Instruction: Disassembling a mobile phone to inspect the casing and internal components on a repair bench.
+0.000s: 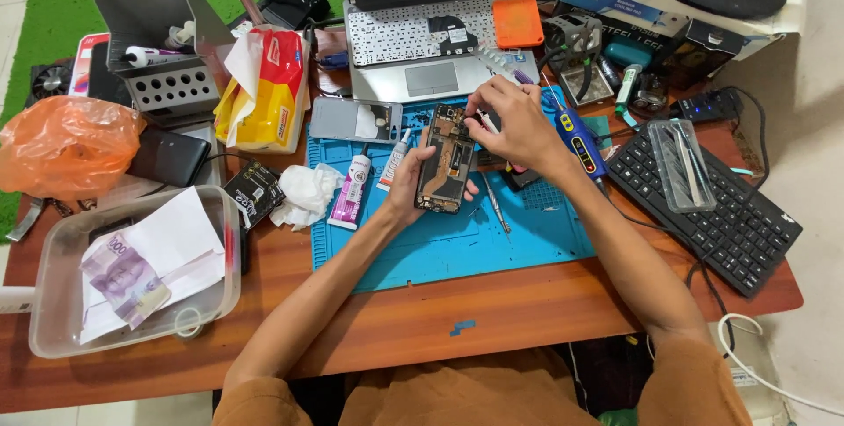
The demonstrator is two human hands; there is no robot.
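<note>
L hand (406,187) grips opened phone (445,160) over blue mat (457,241); R hand (514,123) pinches at its top. Glue tube (352,193) left of phone, screwdriver (495,203) right.

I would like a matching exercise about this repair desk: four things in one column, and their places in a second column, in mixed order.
Things:
1. opened phone
2. orange case
3. banknote
4. clear plastic box

Places:
A. on the black keyboard
B. in the left hand, over the blue mat
C. on the laptop
D. inside the clear tub

Pairs: 1-B, 2-C, 3-D, 4-A
</note>
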